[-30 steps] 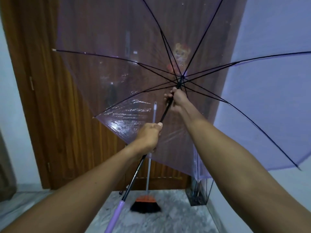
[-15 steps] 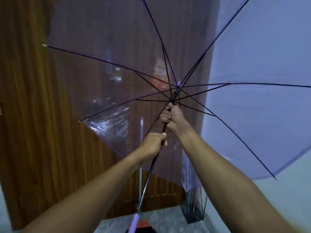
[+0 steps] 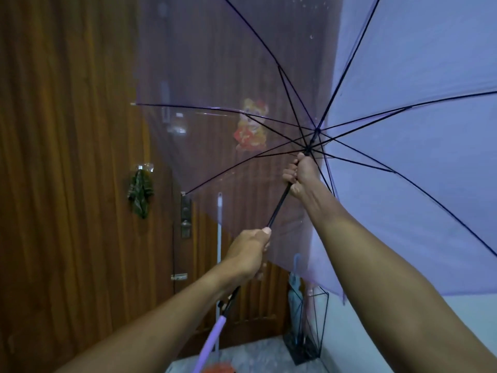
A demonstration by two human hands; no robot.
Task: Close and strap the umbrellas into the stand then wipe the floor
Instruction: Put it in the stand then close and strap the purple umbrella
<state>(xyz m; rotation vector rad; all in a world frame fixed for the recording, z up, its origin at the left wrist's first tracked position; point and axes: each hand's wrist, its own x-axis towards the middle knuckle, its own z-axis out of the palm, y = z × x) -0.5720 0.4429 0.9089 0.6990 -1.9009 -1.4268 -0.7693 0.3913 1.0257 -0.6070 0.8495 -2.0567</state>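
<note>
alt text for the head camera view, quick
A person holds an open, see-through purple umbrella by its black shaft, right hand up near the hub where the ribs meet and left hand lower down. Behind are a wooden door and a black wire stand holding a closed umbrella.

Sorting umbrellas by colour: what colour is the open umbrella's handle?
The handle is light purple; head view shows it.

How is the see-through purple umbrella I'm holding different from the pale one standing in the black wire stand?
The see-through purple umbrella is fully open, ribs spread; the pale blue-grey umbrella is folded shut. The purple one is held tilted in the air, left hand and right hand gripping its black shaft; the pale one stands upright, handle up, in the black wire stand. Both are long stick umbrellas.
</note>
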